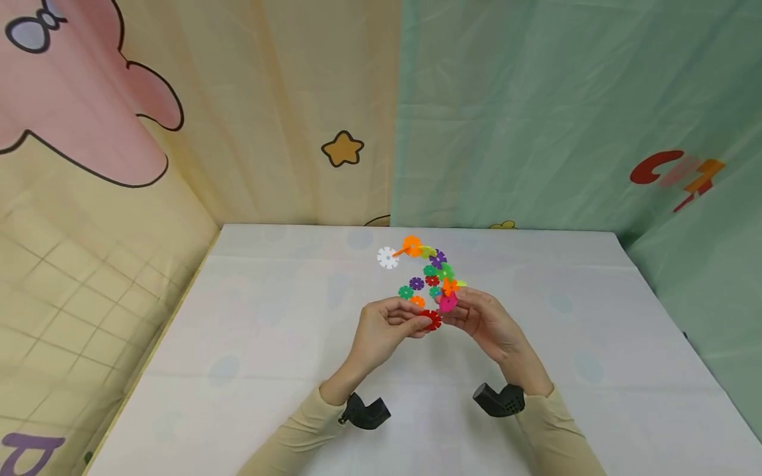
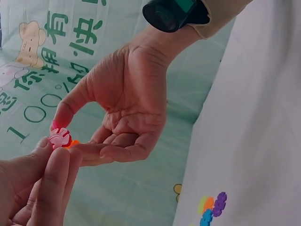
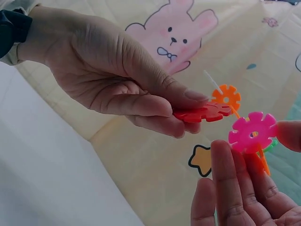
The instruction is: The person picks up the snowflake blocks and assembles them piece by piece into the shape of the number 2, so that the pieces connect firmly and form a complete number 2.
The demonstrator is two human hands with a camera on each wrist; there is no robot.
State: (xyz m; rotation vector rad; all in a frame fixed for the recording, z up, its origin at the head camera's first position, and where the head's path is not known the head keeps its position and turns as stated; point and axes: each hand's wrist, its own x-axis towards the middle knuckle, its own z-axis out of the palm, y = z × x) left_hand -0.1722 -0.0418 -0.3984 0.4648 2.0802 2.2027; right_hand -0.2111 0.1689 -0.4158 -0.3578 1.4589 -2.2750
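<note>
My left hand [image 1: 387, 328] pinches a red snowflake-shaped plastic disc [image 1: 432, 320] between thumb and fingers, and the same red disc [image 3: 202, 113] lies nearly flat in the right wrist view. Close by, my right hand [image 1: 485, 324] holds a pink snowflake disc [image 3: 253, 132] between thumb and fingertips. That pink piece is at the near end of a curved chain, with orange [image 1: 450, 286], green, purple [image 1: 438, 258], yellow and orange discs [image 1: 412, 245], and a white disc [image 1: 388, 258] at the far end. Whether the red and pink discs touch, I cannot tell.
Behind the hands, several smaller coloured discs show, among them purple [image 1: 417, 283], teal [image 1: 406, 292] and orange [image 1: 418, 301]. A white-covered table [image 1: 268, 317] lies below. Printed curtains [image 1: 512, 112] enclose its back and sides.
</note>
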